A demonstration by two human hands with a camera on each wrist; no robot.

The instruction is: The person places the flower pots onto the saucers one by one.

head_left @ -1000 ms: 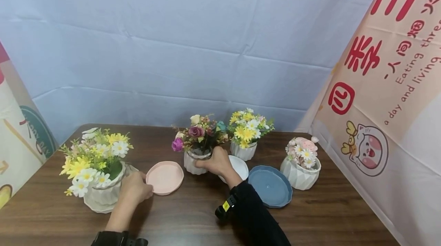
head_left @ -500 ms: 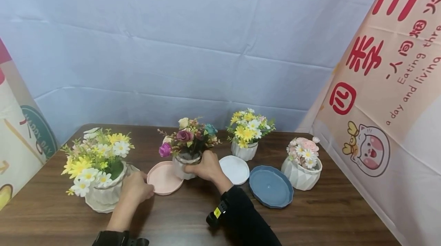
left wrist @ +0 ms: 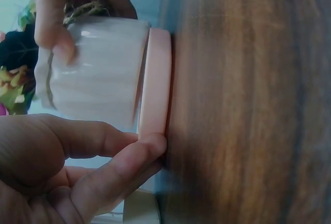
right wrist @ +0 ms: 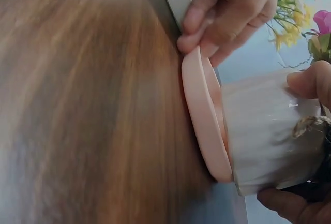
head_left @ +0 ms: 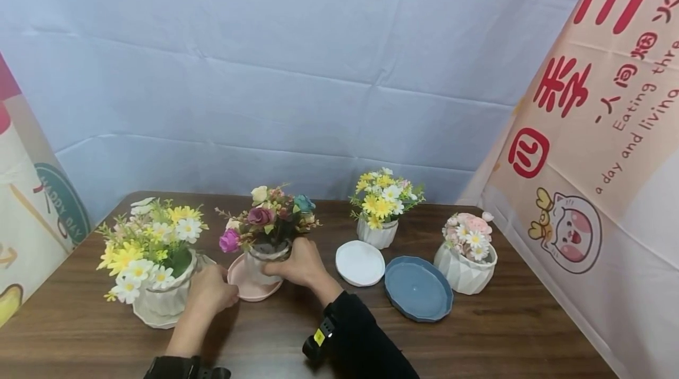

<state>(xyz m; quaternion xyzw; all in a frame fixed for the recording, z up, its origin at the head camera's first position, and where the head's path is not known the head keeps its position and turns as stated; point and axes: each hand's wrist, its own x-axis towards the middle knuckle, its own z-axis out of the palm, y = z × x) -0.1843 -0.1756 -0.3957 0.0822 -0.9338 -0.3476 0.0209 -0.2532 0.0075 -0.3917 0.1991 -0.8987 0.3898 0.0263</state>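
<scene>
A white ribbed flowerpot (head_left: 256,268) with purple, cream and teal artificial roses is gripped by my right hand (head_left: 299,265), thumb and fingers on opposite sides. It is over the round pink saucer (head_left: 254,295). In the right wrist view the pot (right wrist: 271,131) is slightly tilted, its base at the saucer's rim (right wrist: 204,115). My left hand (head_left: 208,290) pinches the near-left edge of that saucer, as the left wrist view shows with the thumb and fingers (left wrist: 132,154) on the rim. The saucer lies on the wooden table.
Left of my left hand stands a pot of yellow and white daisies (head_left: 159,290) on a pale saucer. To the right lie a white saucer (head_left: 360,263) and a blue saucer (head_left: 418,289). Behind and beside them are a daisy pot (head_left: 378,233) and a pink-flower pot (head_left: 465,270).
My right hand has carried the rose pot leftward from beside the white saucer to over the pink saucer. The left hand has stayed at the pink saucer's edge.
</scene>
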